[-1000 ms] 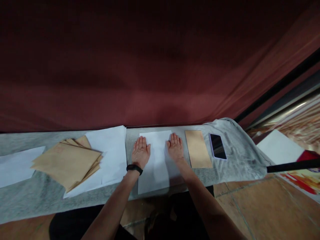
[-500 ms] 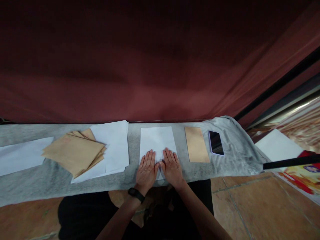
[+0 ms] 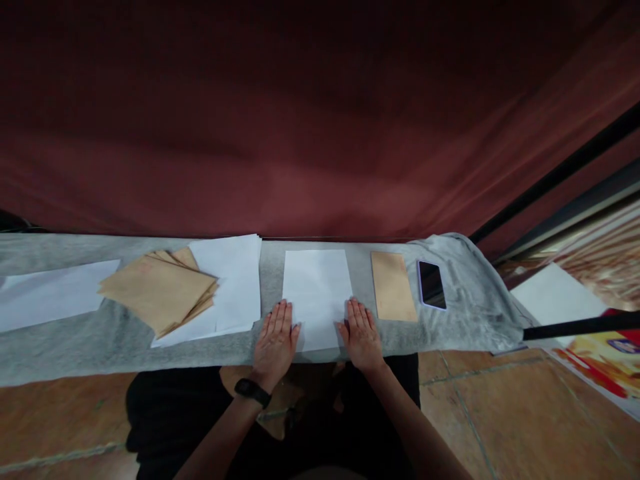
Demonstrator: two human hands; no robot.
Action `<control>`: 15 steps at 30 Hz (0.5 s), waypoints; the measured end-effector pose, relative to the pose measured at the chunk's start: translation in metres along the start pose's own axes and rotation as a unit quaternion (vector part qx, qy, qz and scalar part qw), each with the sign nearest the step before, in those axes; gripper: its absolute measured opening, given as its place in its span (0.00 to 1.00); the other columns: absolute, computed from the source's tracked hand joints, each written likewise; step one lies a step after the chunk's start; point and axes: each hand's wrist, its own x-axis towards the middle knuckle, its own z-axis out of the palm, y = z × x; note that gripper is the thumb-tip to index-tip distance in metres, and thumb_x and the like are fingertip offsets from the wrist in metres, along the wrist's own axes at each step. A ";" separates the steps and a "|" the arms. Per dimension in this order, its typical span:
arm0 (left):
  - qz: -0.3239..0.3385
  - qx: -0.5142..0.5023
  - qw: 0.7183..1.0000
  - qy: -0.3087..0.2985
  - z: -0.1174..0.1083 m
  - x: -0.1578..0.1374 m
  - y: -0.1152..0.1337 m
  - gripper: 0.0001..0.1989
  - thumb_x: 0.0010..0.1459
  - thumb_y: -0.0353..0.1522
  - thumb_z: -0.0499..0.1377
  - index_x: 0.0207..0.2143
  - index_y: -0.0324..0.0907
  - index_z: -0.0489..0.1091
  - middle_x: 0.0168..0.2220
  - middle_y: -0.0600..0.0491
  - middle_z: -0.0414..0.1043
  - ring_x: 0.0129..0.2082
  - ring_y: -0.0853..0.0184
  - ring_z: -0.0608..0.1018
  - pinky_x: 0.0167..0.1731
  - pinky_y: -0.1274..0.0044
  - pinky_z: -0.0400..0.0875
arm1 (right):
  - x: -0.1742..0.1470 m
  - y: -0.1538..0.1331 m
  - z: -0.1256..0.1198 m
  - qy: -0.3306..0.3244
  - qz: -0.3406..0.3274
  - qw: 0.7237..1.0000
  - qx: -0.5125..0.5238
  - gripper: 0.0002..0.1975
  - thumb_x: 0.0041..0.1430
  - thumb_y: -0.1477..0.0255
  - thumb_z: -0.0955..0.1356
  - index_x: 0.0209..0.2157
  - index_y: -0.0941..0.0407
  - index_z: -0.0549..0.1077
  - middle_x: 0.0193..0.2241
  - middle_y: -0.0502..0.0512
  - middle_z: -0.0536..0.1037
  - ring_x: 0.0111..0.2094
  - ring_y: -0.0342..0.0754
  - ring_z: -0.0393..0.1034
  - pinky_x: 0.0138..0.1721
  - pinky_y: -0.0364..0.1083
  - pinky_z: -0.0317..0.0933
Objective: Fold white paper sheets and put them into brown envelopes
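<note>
White rectangular paper sheet [image 3: 320,280]: lies flat at centre frame, no fold that I can make out.
Left hand [image 3: 275,339], right hand [image 3: 363,339]: spread flat along its lower sides, gripping nothing.
Brown paper envelope [image 3: 394,287]: right of centre, apart.
Fanned brown envelopes [image 3: 157,290]: left of frame, untouched.

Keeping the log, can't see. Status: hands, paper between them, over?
Left hand, right hand flat at side edges of paper. It lies flat on grey cloth. Brown envelope, phone to right, neither touching paper.
</note>
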 end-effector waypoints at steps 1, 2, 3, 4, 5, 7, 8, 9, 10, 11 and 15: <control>-0.002 0.003 1.000 0.003 -0.002 -0.002 0.001 0.30 0.71 0.38 0.45 0.69 0.30 0.56 0.69 0.37 0.58 0.69 0.52 0.63 0.66 0.59 0.60 | -0.002 0.000 -0.001 0.004 0.004 1.000 0.003 0.32 0.75 0.62 0.57 0.73 0.62 0.49 0.68 0.66 0.62 0.69 0.58 0.57 0.68 0.58 0.50; -0.006 0.006 1.000 0.009 -0.003 -0.004 0.003 0.29 0.71 0.38 0.45 0.69 0.30 0.56 0.69 0.36 0.58 0.69 0.52 0.62 0.66 0.58 0.60 | -0.003 -0.001 -0.002 0.008 0.009 1.000 0.006 0.32 0.75 0.63 0.57 0.73 0.62 0.48 0.69 0.66 0.61 0.69 0.58 0.57 0.68 0.59 0.50; -0.008 0.008 1.000 0.013 -0.005 -0.006 0.008 0.29 0.71 0.37 0.45 0.69 0.30 0.55 0.70 0.37 0.57 0.70 0.52 0.61 0.67 0.58 0.60 | -0.003 -0.004 -0.004 0.011 0.016 1.000 0.010 0.32 0.75 0.63 0.57 0.73 0.62 0.47 0.69 0.67 0.61 0.69 0.58 0.56 0.68 0.59 0.50; -0.004 0.010 1.000 0.015 -0.006 -0.008 0.015 0.29 0.71 0.37 0.45 0.70 0.30 0.54 0.70 0.37 0.56 0.70 0.52 0.60 0.67 0.58 0.59 | -0.004 -0.008 -0.005 0.013 0.022 1.000 0.016 0.31 0.75 0.65 0.57 0.73 0.62 0.47 0.69 0.67 0.60 0.69 0.58 0.56 0.68 0.59 0.50; 0.006 0.010 1.000 0.013 -0.006 -0.009 0.023 0.30 0.71 0.36 0.46 0.70 0.31 0.53 0.71 0.38 0.55 0.71 0.53 0.59 0.68 0.58 0.57 | -0.003 -0.014 -0.007 0.010 0.023 0.999 0.024 0.31 0.75 0.65 0.56 0.73 0.62 0.46 0.70 0.67 0.59 0.70 0.58 0.54 0.69 0.60 0.50; 0.049 0.002 0.999 -0.007 -0.004 -0.011 0.042 0.30 0.70 0.33 0.46 0.71 0.33 0.51 0.72 0.42 0.54 0.72 0.57 0.56 0.69 0.59 0.55 | -0.001 -0.029 -0.009 -0.007 0.003 0.999 0.048 0.30 0.75 0.67 0.56 0.73 0.61 0.47 0.71 0.64 0.56 0.71 0.57 0.51 0.69 0.59 0.49; 0.068 -0.001 0.998 -0.017 -0.002 -0.011 0.051 0.30 0.69 0.30 0.46 0.71 0.34 0.51 0.72 0.43 0.53 0.72 0.58 0.55 0.70 0.60 0.54 | 0.000 -0.037 -0.009 -0.020 -0.017 0.998 0.061 0.29 0.75 0.67 0.56 0.73 0.60 0.49 0.71 0.62 0.56 0.71 0.55 0.51 0.70 0.58 0.48; 0.083 0.000 0.996 -0.024 0.000 -0.011 0.058 0.30 0.68 0.28 0.45 0.71 0.35 0.51 0.72 0.44 0.54 0.72 0.59 0.55 0.70 0.60 0.54 | 0.001 -0.043 -0.009 -0.032 -0.037 0.996 0.073 0.28 0.75 0.67 0.56 0.72 0.58 0.51 0.71 0.60 0.57 0.71 0.54 0.51 0.70 0.57 0.48; 0.092 0.002 0.995 -0.031 0.002 -0.011 0.063 0.31 0.66 0.26 0.45 0.71 0.35 0.51 0.72 0.45 0.54 0.72 0.60 0.56 0.70 0.60 0.54 | 0.001 -0.048 -0.008 -0.041 -0.052 0.995 0.081 0.28 0.75 0.67 0.56 0.72 0.57 0.52 0.70 0.59 0.58 0.71 0.52 0.52 0.70 0.56 0.48; 0.097 0.005 0.995 -0.036 0.003 -0.011 0.066 0.31 0.66 0.25 0.45 0.71 0.34 0.52 0.71 0.45 0.55 0.72 0.60 0.56 0.70 0.60 0.54 | 0.002 -0.050 -0.007 -0.045 -0.060 0.994 0.084 0.27 0.75 0.66 0.56 0.72 0.57 0.54 0.70 0.59 0.60 0.71 0.52 0.53 0.70 0.56 0.48; 0.094 0.002 0.995 -0.043 0.002 -0.014 0.055 0.29 0.68 0.32 0.47 0.70 0.34 0.54 0.71 0.42 0.56 0.72 0.58 0.58 0.69 0.61 0.56 | -0.004 -0.037 -0.004 -0.031 -0.050 0.996 0.066 0.29 0.75 0.64 0.57 0.72 0.59 0.53 0.69 0.61 0.61 0.70 0.54 0.56 0.70 0.57 0.49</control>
